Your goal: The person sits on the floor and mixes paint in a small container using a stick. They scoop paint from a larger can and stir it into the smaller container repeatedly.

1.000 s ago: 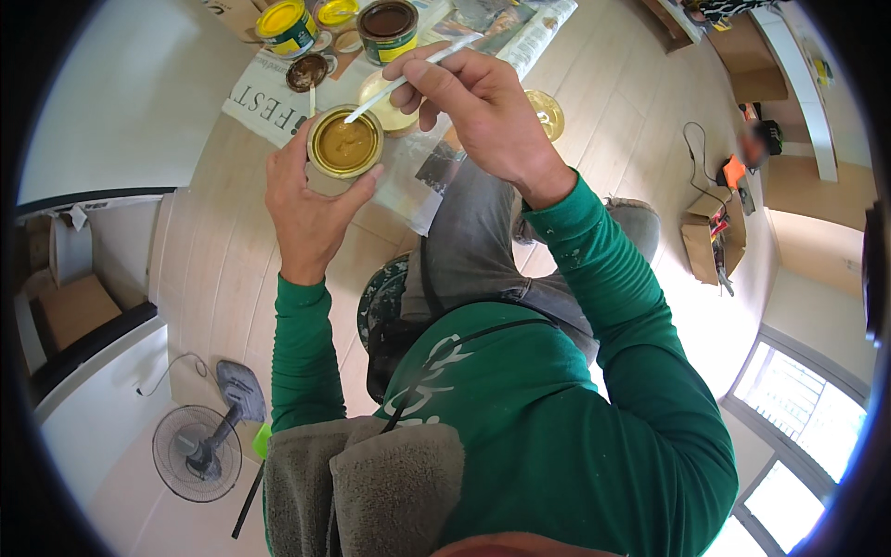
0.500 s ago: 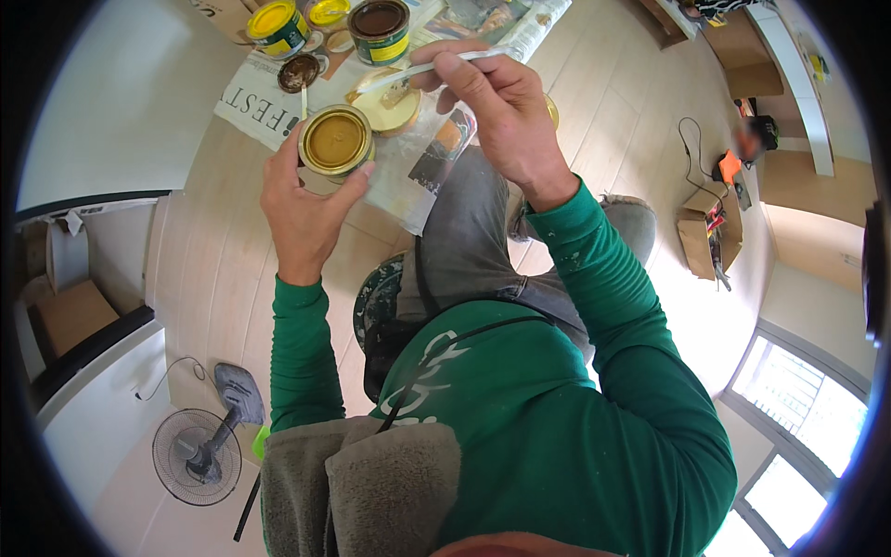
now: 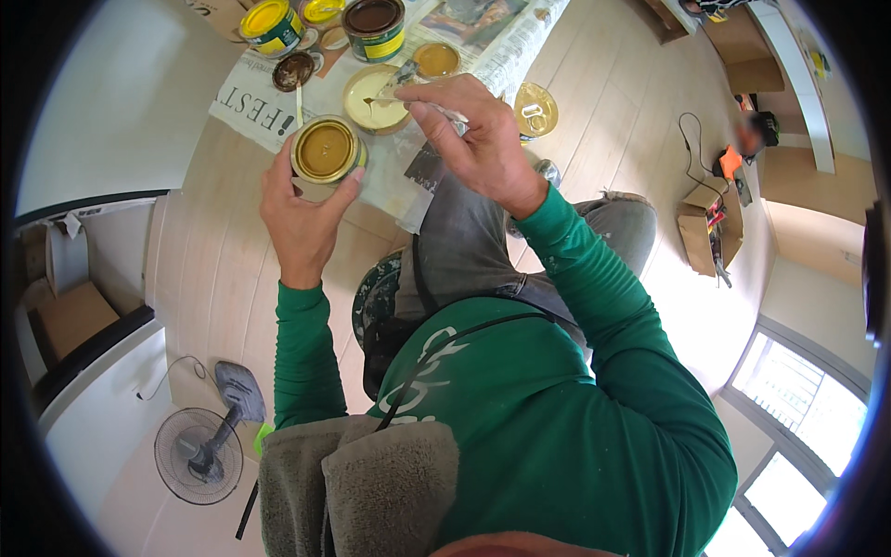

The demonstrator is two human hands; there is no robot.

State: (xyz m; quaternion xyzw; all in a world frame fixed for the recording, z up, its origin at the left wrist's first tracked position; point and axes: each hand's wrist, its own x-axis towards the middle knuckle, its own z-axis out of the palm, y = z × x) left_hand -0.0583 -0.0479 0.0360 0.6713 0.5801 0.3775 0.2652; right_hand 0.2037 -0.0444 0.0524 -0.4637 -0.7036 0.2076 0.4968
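My left hand [image 3: 306, 218] is wrapped round a small open tin of ochre paint [image 3: 326, 149], held upright. In my right hand [image 3: 487, 139], fingers pinched, is a thin pale stirring stick [image 3: 388, 99]. Its paint-smeared tip is over or in a round container of cream paint [image 3: 364, 113], just right of the ochre tin; I cannot tell whether it touches. Behind the cream container sits a small round lid or tin with ochre on it [image 3: 437, 60]. A brown-stained lid [image 3: 293, 71] with another stick [image 3: 299, 105] on it lies beyond the ochre tin.
Newspaper [image 3: 255, 93] covers the floor under a dark brown tin [image 3: 373, 28] and a yellow tin [image 3: 271, 28]. A gold-topped can [image 3: 535, 111] stands right of the paper. Farther out are a cardboard box of tools [image 3: 710, 227] and a fan [image 3: 198, 457].
My right hand has come down and toward me, bringing the stick's tip to the cream container. The ochre tin in my left hand has shifted slightly left.
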